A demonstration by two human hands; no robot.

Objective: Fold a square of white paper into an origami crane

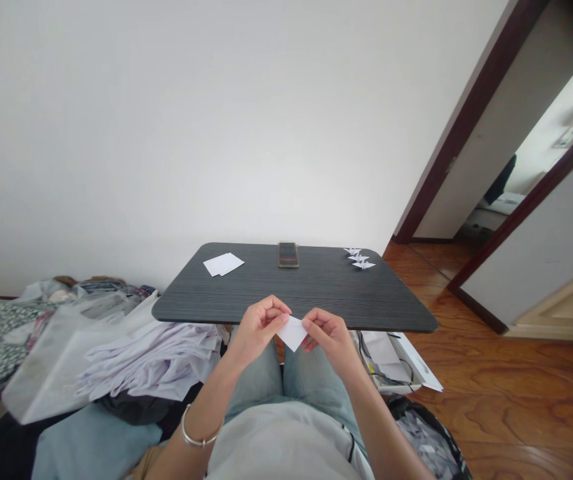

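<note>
A small piece of white paper [292,333] is pinched between my left hand [257,331] and my right hand [330,341], just in front of the table's near edge and above my lap. Its folded or unfolded state is hard to tell at this size. Behind my hands is a dark wood-grain table [316,297]. On it lie a small stack of white paper squares [223,264], a phone [288,255] standing near the back edge, and three small folded paper cranes [359,259] at the far right.
A heap of white cloth and plastic [116,353] and patterned clothes sits left of the table. An open box with cables [386,360] lies to the right, with a dark bag below it. Wooden flooring and a doorway are on the right.
</note>
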